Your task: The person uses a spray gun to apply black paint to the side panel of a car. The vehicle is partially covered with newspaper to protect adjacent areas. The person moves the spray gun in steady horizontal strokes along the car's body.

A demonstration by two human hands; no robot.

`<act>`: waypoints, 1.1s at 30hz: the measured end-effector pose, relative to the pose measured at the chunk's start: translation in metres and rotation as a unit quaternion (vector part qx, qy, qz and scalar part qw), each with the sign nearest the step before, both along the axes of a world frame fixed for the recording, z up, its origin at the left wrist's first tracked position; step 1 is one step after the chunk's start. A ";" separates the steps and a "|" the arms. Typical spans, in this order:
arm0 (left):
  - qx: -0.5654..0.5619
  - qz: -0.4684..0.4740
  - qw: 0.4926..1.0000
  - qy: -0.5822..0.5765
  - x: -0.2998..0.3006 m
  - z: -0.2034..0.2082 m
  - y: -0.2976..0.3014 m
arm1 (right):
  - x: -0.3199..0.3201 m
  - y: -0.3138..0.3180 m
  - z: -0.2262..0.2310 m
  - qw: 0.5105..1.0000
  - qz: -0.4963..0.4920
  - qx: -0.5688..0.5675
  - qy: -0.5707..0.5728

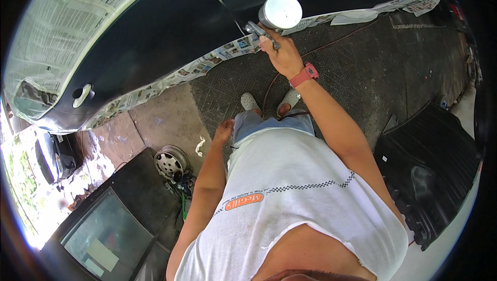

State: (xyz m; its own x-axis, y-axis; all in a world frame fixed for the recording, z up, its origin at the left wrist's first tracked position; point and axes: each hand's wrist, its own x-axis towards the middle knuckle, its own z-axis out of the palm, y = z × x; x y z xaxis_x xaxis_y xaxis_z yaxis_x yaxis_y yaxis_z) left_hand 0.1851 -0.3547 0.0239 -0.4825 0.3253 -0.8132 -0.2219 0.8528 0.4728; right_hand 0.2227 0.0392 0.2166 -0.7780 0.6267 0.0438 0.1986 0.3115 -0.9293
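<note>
My right hand [286, 57] is wrapped round the grip of a metal spray gun [254, 28], close to the lower side of a dark car body [160, 27]. A round cup with a white top [282, 12] sits on the gun. From this height I cannot tell how far the nozzle is from the panel. My left hand [223, 130] hangs low beside my left thigh, touching no panel; its fingers point down and are mostly hidden. Printed newspaper [207, 62] lines the car's lower edge, and more masking paper [67, 27] covers the part at the left.
A thin reddish hose [269, 87] runs over the dark textured mat [341, 58] near my feet. Behind me on the left are a wheel rim [171, 162] and a dark panel with a window [108, 229]. A black ribbed liner [429, 172] lies at the right.
</note>
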 end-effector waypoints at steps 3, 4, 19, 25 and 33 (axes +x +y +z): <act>-0.016 -0.009 1.000 0.000 0.001 0.002 0.000 | 0.006 0.011 -0.005 0.999 -0.033 0.015 -0.005; -0.020 -0.015 1.000 0.001 0.001 0.003 0.001 | 0.010 0.015 -0.007 0.999 -0.041 0.004 -0.007; -0.016 -0.016 1.000 -0.021 -0.001 0.019 0.020 | 0.056 0.056 -0.018 0.989 -0.143 0.009 -0.020; 0.000 0.019 1.000 -0.012 0.001 0.003 0.008 | 0.029 0.028 -0.023 0.996 -0.083 0.018 -0.005; -0.003 -0.009 1.000 -0.015 0.001 -0.006 -0.008 | 0.001 0.001 -0.027 0.994 -0.007 0.095 0.047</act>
